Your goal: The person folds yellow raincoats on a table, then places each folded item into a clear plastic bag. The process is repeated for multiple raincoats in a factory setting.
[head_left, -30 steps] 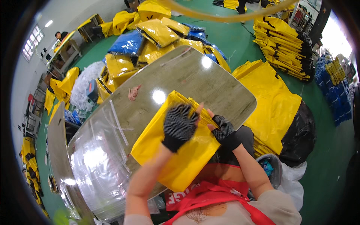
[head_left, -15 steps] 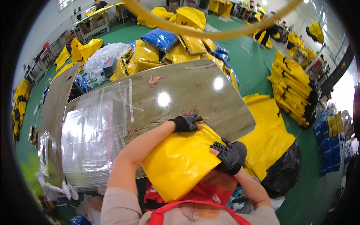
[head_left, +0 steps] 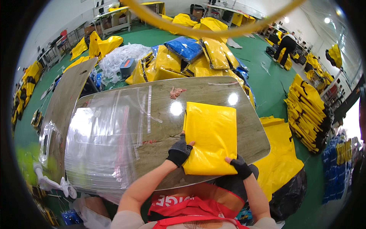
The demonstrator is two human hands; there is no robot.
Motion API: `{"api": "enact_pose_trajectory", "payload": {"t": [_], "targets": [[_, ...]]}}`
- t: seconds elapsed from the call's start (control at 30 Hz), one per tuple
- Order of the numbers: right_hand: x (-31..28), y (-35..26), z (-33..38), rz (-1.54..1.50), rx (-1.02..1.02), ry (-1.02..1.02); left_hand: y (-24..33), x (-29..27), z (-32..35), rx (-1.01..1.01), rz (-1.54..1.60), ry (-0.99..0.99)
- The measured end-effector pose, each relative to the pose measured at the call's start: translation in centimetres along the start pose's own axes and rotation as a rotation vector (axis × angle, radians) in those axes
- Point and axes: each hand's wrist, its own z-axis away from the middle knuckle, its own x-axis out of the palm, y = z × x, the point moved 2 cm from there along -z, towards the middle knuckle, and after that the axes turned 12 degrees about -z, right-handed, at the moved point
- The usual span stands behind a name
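A folded yellow coated sheet (head_left: pixel 211 133) lies on the wood-patterned table (head_left: pixel 249 133) in front of me, its near end by the table's front edge. My left hand (head_left: pixel 180 150), in a dark fingerless glove, grips its left edge with the thumb on top. At its near right corner, my right hand (head_left: pixel 240 166) holds the edge, thumb over the surface and fingers partly hidden. A stack of clear plastic bags (head_left: pixel 101 141) covers the table's left part, beside my left forearm.
Pinkish scraps (head_left: pixel 177 92) sit near the table's far side. Beyond it rises a heap of wrapped yellow packs (head_left: pixel 167 59) with a blue pack (head_left: pixel 184 49) on top. An unfolded yellow sheet (head_left: pixel 284 152) hangs to the right. A person (head_left: pixel 286 45) bends over at the far right.
The yellow sheet has gone from tilted near my body to a flat, neat rectangle farther up the table. My hands have moved from its far and right edges to its left and right sides.
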Motion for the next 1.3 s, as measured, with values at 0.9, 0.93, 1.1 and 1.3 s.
{"api": "enact_pose_trajectory", "payload": {"t": [0.9, 0.93, 1.1, 1.3], "targets": [[-5.4, 0.9, 4.8, -0.184, -0.094, 0.273, -9.8, -8.9, 2.8, 0.519, -0.779, -0.094], [-4.2, -0.1, 6.5, -0.256, -0.117, 0.247, -7.8, -8.2, 4.9, 0.568, -0.745, -0.09], [-5.7, 0.0, 12.8, -0.111, -0.076, 0.262, -5.5, -6.8, 6.5, 0.509, -0.62, 0.015], [-2.1, 0.7, 16.6, -0.033, 0.091, 0.182, -6.4, -5.3, 5.9, 0.534, -0.719, 0.061]]}}
